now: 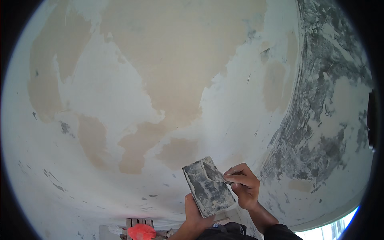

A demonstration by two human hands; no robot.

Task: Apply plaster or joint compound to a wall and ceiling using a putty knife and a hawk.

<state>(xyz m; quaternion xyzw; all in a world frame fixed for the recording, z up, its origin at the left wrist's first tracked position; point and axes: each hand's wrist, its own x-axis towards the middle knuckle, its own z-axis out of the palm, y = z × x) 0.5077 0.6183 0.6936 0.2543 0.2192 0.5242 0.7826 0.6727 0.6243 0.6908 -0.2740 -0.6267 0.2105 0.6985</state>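
Observation:
A flat rectangular plastering trowel point(206, 194), grey and smeared with putty, is tilted at the lower middle in front of me. My left hand point(193, 209) holds it from beneath at its lower left, partly hidden by the plate. My right hand point(245, 187) grips a small putty knife point(214, 175), whose blade lies on the upper right part of the trowel's face. The knife's handle is mostly covered by my fingers.
A plastered wall point(168, 80) with beige, white and dark grey patches fills most of the view. Low at the left are a wooden slatted object point(136, 222) and a red plastic bag point(142, 232). A bright opening point(332, 228) shows at the lower right.

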